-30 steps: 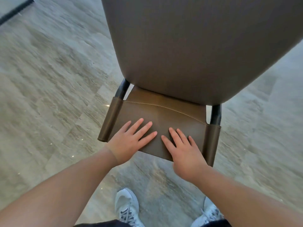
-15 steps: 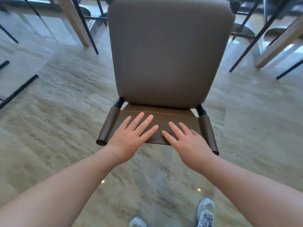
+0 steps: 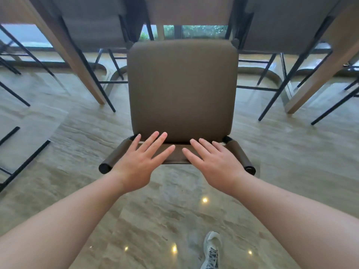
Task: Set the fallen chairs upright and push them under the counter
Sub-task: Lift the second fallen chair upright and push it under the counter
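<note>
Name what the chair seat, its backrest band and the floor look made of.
Chair seat: matte taupe upholstery, leather or leatherette; smooth, padded, rounded edges. Backrest band: darker brown leather-like wrap with a visible stitched seam. Floor: polished stone or stone-look tile; veined and mirroring ceiling lights.

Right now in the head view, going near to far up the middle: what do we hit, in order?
shoe → bare floor → left hand and right hand, side by side, flat on the chair backrest → chair seat → counter edge → window.
</note>
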